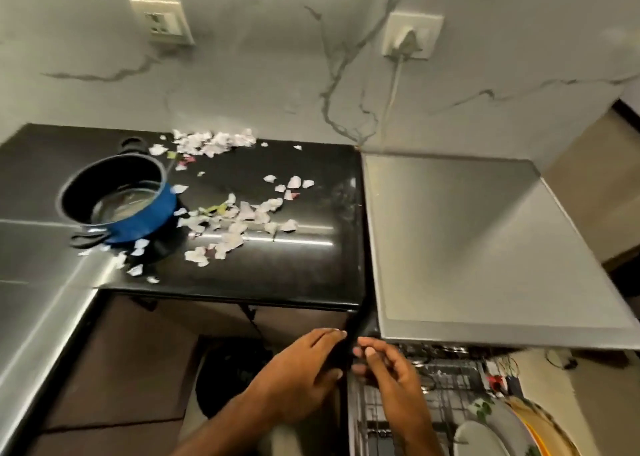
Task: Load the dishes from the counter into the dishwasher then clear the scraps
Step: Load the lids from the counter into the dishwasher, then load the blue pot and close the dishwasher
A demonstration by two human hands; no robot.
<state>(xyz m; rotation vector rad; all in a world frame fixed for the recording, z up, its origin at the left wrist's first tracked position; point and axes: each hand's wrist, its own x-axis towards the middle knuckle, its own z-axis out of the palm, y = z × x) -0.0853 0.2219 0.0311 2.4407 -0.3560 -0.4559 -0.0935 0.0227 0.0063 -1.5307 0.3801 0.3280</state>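
Both my hands meet at the dishwasher's front corner: left hand [304, 369] clasps a dark edge, I judge the door; right hand [388, 362] curled, grasp unclear. Plates [491, 431] stand racked for spray access. Blue pot [117, 199] sits on the bench [294, 275] among scattered scraps [239, 220], both outstanding.

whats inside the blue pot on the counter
The blue pot looks empty of food: only its dark lining and a shiny, reflective bottom show. The near wall hides part of the floor, and blur keeps small residue from being ruled out.
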